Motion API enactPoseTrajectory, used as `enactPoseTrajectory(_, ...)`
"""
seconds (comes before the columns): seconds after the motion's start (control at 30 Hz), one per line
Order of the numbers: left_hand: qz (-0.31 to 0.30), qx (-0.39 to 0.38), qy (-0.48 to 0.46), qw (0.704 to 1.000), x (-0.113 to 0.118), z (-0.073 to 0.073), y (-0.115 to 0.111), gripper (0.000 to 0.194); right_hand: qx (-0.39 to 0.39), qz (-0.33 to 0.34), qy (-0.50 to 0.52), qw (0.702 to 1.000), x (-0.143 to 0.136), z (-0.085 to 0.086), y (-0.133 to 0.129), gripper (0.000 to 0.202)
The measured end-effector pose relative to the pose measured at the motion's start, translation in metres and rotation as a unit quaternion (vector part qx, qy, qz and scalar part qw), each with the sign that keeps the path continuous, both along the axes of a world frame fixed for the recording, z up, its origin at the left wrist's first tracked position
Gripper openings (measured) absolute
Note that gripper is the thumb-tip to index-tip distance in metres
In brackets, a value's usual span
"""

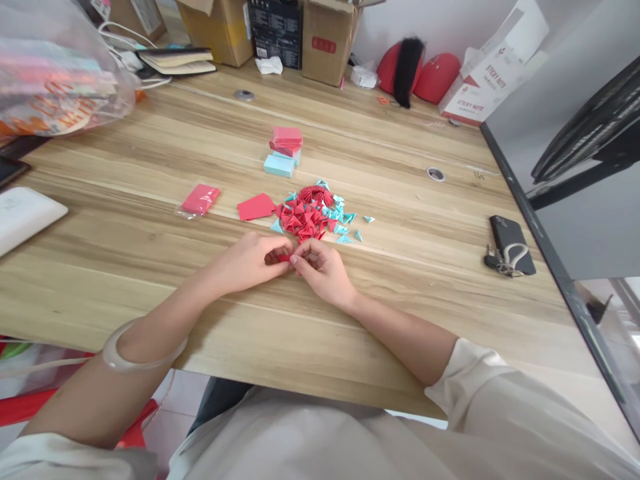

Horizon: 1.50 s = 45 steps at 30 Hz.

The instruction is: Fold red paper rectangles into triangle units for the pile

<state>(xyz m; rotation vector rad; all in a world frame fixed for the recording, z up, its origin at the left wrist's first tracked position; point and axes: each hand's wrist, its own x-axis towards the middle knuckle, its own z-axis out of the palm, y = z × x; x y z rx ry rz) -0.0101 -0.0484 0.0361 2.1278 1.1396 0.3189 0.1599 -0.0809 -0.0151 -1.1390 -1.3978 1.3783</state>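
Observation:
My left hand (254, 264) and my right hand (323, 272) meet just in front of a heap of folded paper pieces. Between their fingertips is a small strip of red paper (284, 258), pinched from both sides and partly hidden by the fingers. Just beyond lies the heap of red folded triangles (304, 221), with light blue folded triangles (341, 215) along its right side. A fan-like curved piece of joined red paper (316, 195) rests at the back of the heap. Left of it are flat red paper sheets (256, 207).
A wrapped red paper pack (200, 199) lies to the left. Farther back are red packs (287, 138) and a light blue pack (279, 165). Cardboard boxes (327, 43) line the wall. A black power bank-like block (513, 243) with keys sits right; a plastic bag (60, 80) stands left.

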Motion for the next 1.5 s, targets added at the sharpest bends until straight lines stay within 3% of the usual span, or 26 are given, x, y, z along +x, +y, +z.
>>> enactPoseTrajectory(1.5, 0.005, 0.003, -0.007, 1.000, 0.0007, 0.0016, -0.0006, 0.025, -0.014, -0.014, 0.032, 0.999, 0.0005, 0.0030, 0.0002, 0.027)
